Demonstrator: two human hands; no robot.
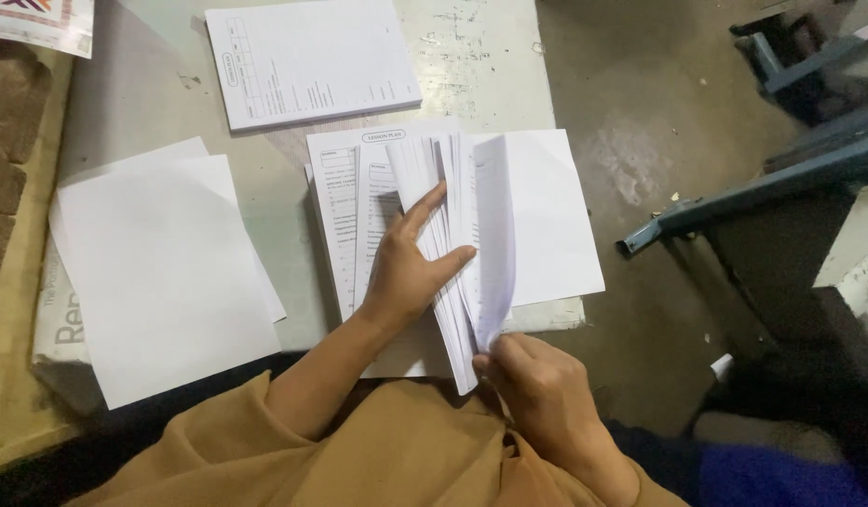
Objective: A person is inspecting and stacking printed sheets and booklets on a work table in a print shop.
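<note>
Fanning a thick stack of printed sheets on the tabletop.

Our left hand (406, 272) lies flat and spread on the stack of printed sheets (453, 235), which sits in the middle of the tabletop (490, 56), fingers pinning the left part down, while our right hand (537, 390) pinches the near corner of the lifted sheets between thumb and fingers. We judge the stack fairly heavy as a whole, yet each leaf is light, limp and slick, quick to slide, curl or crease; the near corner and long edge look like the safest hold, with a flat palm steadying the rest. A printed pad (312, 61) lies beyond the stack, and blank white sheets (161, 272) rest well apart to the left.
</note>
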